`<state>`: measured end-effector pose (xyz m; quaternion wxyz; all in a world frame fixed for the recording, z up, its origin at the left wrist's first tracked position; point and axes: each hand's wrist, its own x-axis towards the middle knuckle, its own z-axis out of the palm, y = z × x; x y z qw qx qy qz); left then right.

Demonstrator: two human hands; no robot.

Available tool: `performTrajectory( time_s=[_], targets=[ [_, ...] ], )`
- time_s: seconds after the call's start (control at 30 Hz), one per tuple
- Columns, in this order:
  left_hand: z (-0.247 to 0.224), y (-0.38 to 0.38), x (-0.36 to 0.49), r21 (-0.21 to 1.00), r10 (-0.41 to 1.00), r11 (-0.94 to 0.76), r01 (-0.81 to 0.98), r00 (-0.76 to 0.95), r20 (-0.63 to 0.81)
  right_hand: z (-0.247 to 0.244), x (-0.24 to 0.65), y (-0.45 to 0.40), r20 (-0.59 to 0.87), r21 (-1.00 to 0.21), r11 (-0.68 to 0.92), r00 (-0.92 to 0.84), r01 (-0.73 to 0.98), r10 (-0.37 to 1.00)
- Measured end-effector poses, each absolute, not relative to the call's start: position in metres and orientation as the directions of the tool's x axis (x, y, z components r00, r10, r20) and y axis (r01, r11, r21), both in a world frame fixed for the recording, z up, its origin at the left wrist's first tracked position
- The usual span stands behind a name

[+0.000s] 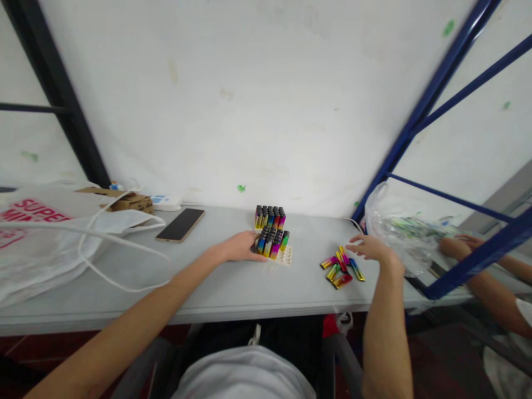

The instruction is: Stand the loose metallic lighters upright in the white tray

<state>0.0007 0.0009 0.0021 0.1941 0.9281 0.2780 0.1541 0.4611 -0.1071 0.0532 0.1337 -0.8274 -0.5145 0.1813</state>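
My left hand is closed around the left side of a white holed tray. Upright lighters with black tops and shiny rainbow bodies fill much of this tray; its front right holes show bare. Directly behind stands a second block of upright lighters. On the right, my right hand hovers beside a small pile of loose lighters lying on the table. Its fingers are spread and nothing shows between them.
A phone lies on the grey table. At left are a white plastic bag, a white cable and a cardboard box. A blue metal frame and a clear bag stand right, near another person's arms.
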Motion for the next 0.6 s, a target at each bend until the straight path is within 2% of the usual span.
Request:
performTrajectory(
  time_s=[0.17, 0.27, 0.47, 0.6],
  targets=[
    [0.002, 0.002, 0.0, 0.439, 0.583, -0.767, 0.468, 0.794, 0.171, 0.03, 0.464, -0.097, -0.057, -0.303, -0.413, 0.416, 0.859, 0.908],
    [0.003, 0.001, 0.0, 0.436, 0.57, -0.776, 0.455, 0.802, 0.18, 0.024, 0.452, -0.087, -0.027, -0.309, -0.384, 0.395, 0.87, 0.918],
    [0.006, -0.002, 0.0, 0.446, 0.574, -0.772, 0.453, 0.798, 0.183, 0.029, 0.423, -0.073, 0.11, -0.429, -0.244, 0.318, 0.87, 0.942],
    [0.007, -0.004, 0.0, 0.457, 0.593, -0.753, 0.474, 0.79, 0.157, 0.038, 0.404, -0.07, 0.191, -0.654, -0.041, 0.218, 0.755, 0.957]
  ],
)
